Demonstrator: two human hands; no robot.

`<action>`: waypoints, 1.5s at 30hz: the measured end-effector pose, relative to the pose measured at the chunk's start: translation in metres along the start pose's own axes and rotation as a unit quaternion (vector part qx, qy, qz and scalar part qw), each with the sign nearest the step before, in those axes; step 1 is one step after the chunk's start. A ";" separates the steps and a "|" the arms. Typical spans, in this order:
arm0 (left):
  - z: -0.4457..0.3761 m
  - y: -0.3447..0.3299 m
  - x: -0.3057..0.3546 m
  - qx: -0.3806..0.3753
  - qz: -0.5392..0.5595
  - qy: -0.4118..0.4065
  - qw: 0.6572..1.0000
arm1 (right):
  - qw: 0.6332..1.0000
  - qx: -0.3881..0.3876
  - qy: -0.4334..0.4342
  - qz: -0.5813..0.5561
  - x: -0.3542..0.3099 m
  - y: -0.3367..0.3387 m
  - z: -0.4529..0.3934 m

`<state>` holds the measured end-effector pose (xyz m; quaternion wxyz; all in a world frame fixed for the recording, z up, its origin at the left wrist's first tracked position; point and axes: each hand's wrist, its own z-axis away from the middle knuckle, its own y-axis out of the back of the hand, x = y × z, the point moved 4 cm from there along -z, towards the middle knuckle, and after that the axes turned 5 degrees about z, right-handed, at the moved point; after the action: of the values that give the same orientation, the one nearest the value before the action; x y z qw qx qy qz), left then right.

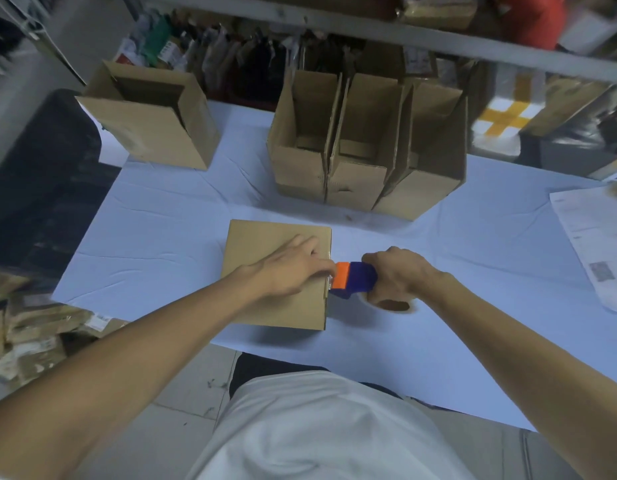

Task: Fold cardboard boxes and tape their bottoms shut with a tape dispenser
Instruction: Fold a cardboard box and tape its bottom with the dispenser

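A folded cardboard box [265,251] lies flat-side up in the middle of the table, its flaps closed. My left hand [293,268] presses down on the box top near its right edge, fingers straight. My right hand [400,275] grips the blue and orange tape dispenser [354,280], whose orange front end touches the box's right edge. The tape roll [392,304] shows below my right hand.
Three open-topped boxes [362,150] stand side by side at the back of the blue-white table [154,244]. Another box [151,123] stands at the back left. Printed paper sheets [598,247] lie at the right edge. Shelves with packages run behind.
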<state>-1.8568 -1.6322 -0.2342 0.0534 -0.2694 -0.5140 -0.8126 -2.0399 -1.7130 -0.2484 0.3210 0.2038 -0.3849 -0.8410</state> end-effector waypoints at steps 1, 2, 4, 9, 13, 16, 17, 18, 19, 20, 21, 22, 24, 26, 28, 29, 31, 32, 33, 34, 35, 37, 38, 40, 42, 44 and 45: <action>0.000 0.001 0.000 -0.004 -0.002 0.004 1.000 | 0.999 -0.011 -0.007 0.046 0.000 0.003 -0.001; 0.000 0.002 0.000 -0.009 -0.001 0.009 1.000 | 0.996 -0.024 -0.011 0.090 0.001 0.003 0.000; -0.001 0.001 0.002 -0.025 -0.017 0.015 0.999 | 0.995 -0.033 -0.028 0.096 0.011 -0.004 0.007; -0.009 -0.007 0.014 -0.023 -0.024 0.075 0.997 | 0.992 0.066 -0.027 -0.100 0.033 -0.008 0.032; -0.005 0.003 0.006 0.152 0.231 0.172 0.945 | 0.968 0.147 0.010 -0.204 0.029 -0.002 0.053; 0.001 -0.005 0.003 0.153 0.420 0.272 0.852 | 0.958 0.181 0.035 -0.218 0.021 0.004 0.058; 0.002 -0.010 0.005 0.128 0.497 0.277 0.812 | 0.958 0.185 0.047 -0.213 0.018 0.006 0.058; 0.002 -0.014 0.007 0.103 0.568 0.272 0.770 | 0.959 0.184 0.056 -0.208 0.015 0.008 0.057; 0.003 -0.015 0.009 0.085 0.617 0.262 0.737 | 0.960 0.180 0.063 -0.204 0.013 0.008 0.055; 0.004 -0.016 0.010 0.079 0.646 0.255 0.715 | 0.961 0.177 0.069 -0.201 0.011 0.009 0.053; 0.006 -0.015 0.009 0.081 0.658 0.253 0.705 | 0.961 0.178 0.074 -0.198 0.010 0.010 0.052; 0.008 -0.015 0.008 0.088 0.661 0.254 0.701 | 0.960 0.181 0.079 -0.197 0.008 0.011 0.050; 0.012 -0.013 0.005 0.107 0.645 0.266 0.708 | 0.958 0.185 0.086 -0.200 0.005 0.012 0.048; 0.015 -0.009 0.001 0.136 0.600 0.287 0.734 | 0.958 0.184 0.094 -0.201 0.002 0.014 0.044; 0.021 -0.004 -0.003 0.164 0.550 0.309 0.758 | 0.963 0.162 0.108 -0.187 -0.001 0.015 0.042; 0.025 -0.002 -0.008 0.175 0.535 0.321 0.762 | 0.969 0.143 0.112 -0.165 0.000 0.013 0.041; 0.037 -0.001 -0.021 0.188 0.514 0.346 0.762 | 0.981 0.110 0.099 -0.125 0.013 0.008 0.045; 0.043 0.000 -0.027 0.186 0.506 0.353 0.765 | 0.984 0.101 0.087 -0.116 0.022 0.005 0.048; 0.048 -0.001 -0.030 0.176 0.502 0.354 0.769 | 0.987 0.095 0.076 -0.109 0.030 0.003 0.050; 0.051 -0.002 -0.031 0.163 0.497 0.352 0.776 | 0.988 0.090 0.067 -0.104 0.036 0.001 0.051; 0.051 -0.004 -0.031 0.156 0.485 0.353 0.785 | 0.989 0.085 0.062 -0.102 0.039 -0.001 0.051; 0.048 -0.007 -0.029 0.162 0.453 0.364 0.797 | 0.989 0.085 0.056 -0.107 0.041 -0.004 0.048; 0.046 -0.007 -0.028 0.161 0.438 0.373 0.802 | 0.989 0.087 0.054 -0.108 0.041 -0.006 0.047; 0.044 -0.006 -0.027 0.157 0.403 0.388 0.814 | 0.989 0.086 0.052 -0.111 0.040 -0.009 0.043; 0.044 -0.004 -0.026 0.150 0.365 0.397 0.829 | 0.989 0.084 0.055 -0.112 0.039 -0.011 0.040; 0.044 -0.002 -0.024 0.138 0.325 0.407 0.842 | 0.989 0.079 0.059 -0.109 0.037 -0.015 0.036; 0.043 -0.001 -0.024 0.132 0.304 0.414 0.848 | 0.990 0.076 0.059 -0.106 0.036 -0.017 0.035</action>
<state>-1.8205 -1.5989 -0.2323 0.5406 -0.0415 -0.4387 -0.7167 -2.0926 -1.7118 -0.2435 0.2360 0.3166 -0.4043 -0.8250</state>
